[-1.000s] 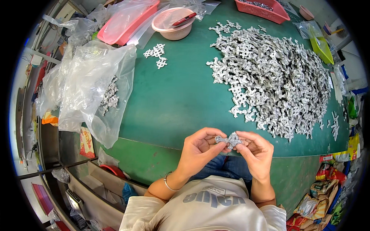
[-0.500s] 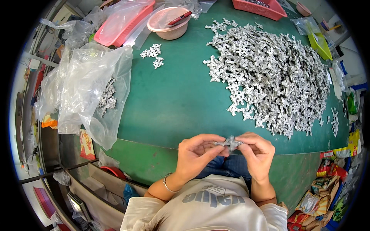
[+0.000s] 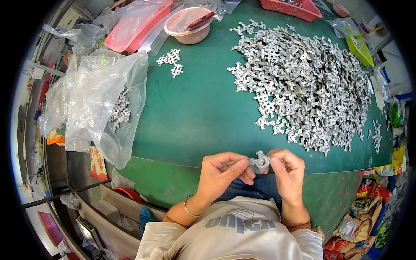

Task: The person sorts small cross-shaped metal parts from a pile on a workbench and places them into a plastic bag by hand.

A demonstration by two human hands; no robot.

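Observation:
Between my two hands, just over the near table edge, is a small grey metal casting (image 3: 260, 162) with a round centre and short arms. My left hand (image 3: 225, 170) pinches its left arm between thumb and fingertips. The opposite side is gripped by my right hand (image 3: 286, 170), thumb in front. A large heap of similar grey castings (image 3: 312, 86) lies beyond my right hand. A few more castings (image 3: 172, 58) lie apart at the far left of the green table (image 3: 186, 112). Others show inside a clear plastic bag (image 3: 95, 95) on the left.
A pink bowl (image 3: 187, 37) with a red phone-like object (image 3: 200, 20) stands at the back, beside a pink basket (image 3: 138, 26). Another pink tray (image 3: 292, 9) and a yellow-green container (image 3: 359, 50) sit at the far right. Thin grey pieces (image 3: 376, 137) lie by the right edge.
The casting has been turned in my fingers, so its round middle and an upward arm now show. My right hand has shifted slightly left.

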